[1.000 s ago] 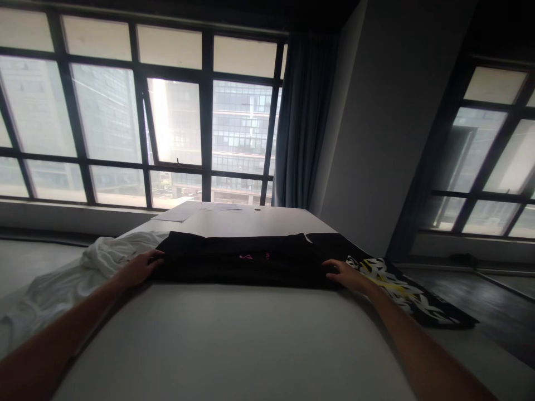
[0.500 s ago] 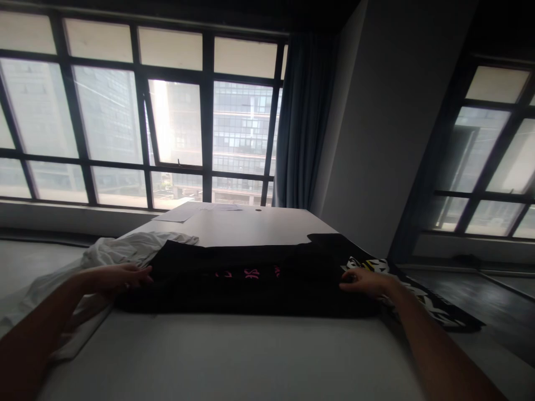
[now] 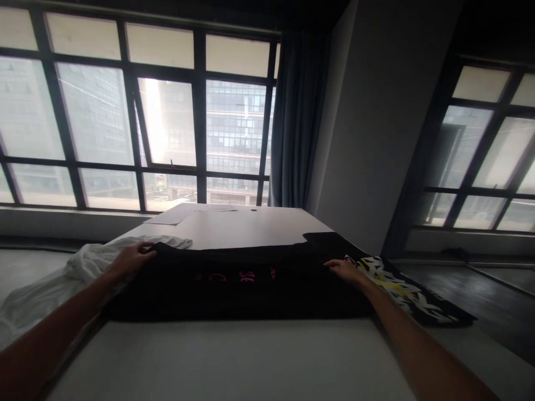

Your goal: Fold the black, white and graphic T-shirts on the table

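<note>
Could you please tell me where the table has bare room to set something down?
Bare tabletop shows before the pink-marked cloth and beyond it, right of the papers. Both sides are crowded: white fabric left, yellow-printed cloth right.

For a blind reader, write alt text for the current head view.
Two bare hands, left and right, touch a black cloth garment with pink lettering on a white table, between crumpled white fabric and black fabric with white-and-yellow print.

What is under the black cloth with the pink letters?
The white table shows along the near and far edges of the black cloth. Whatever lies beneath its middle is covered, so I can't tell.
</note>
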The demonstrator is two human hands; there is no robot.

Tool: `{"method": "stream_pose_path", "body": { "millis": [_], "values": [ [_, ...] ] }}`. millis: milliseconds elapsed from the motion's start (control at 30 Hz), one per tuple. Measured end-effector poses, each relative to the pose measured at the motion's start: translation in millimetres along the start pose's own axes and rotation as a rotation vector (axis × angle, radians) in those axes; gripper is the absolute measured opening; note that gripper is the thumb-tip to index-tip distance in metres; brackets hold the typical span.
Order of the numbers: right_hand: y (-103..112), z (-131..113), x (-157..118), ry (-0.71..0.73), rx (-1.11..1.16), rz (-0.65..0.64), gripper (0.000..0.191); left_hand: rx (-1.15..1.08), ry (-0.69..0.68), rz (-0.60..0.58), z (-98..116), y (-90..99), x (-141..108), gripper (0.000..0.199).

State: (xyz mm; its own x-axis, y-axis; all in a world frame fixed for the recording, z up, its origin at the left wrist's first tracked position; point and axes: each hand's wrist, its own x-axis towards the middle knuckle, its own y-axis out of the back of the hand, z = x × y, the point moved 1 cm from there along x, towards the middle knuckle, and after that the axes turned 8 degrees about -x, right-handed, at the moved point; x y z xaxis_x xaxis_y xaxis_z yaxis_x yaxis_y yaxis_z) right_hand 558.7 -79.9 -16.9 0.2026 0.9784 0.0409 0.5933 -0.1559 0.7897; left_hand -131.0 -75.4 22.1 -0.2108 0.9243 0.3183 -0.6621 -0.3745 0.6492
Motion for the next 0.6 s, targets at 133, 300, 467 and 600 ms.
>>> {"method": "stream_pose_path", "body": {
  "millis": [133,300,467,600],
  "values": [
    [2,-1,-4,0.021,0.085,-0.103,0.03,0.056,-0.029,0.069,8,10.9,-5,0.051],
    [6,-9,-10,0.017,0.171,-0.043,0.029,0.142,-0.01,0.096,14,11.8,-16,0.04],
    [11,-16,-19,-0.016,0.212,-0.135,0.024,0.254,-0.009,0.053,15,4.9,-23,0.043],
    [22,-11,-28,-0.023,0.168,-0.193,0.027,0.297,-0.05,0.005,13,0.5,-23,0.044]
  ]
}}
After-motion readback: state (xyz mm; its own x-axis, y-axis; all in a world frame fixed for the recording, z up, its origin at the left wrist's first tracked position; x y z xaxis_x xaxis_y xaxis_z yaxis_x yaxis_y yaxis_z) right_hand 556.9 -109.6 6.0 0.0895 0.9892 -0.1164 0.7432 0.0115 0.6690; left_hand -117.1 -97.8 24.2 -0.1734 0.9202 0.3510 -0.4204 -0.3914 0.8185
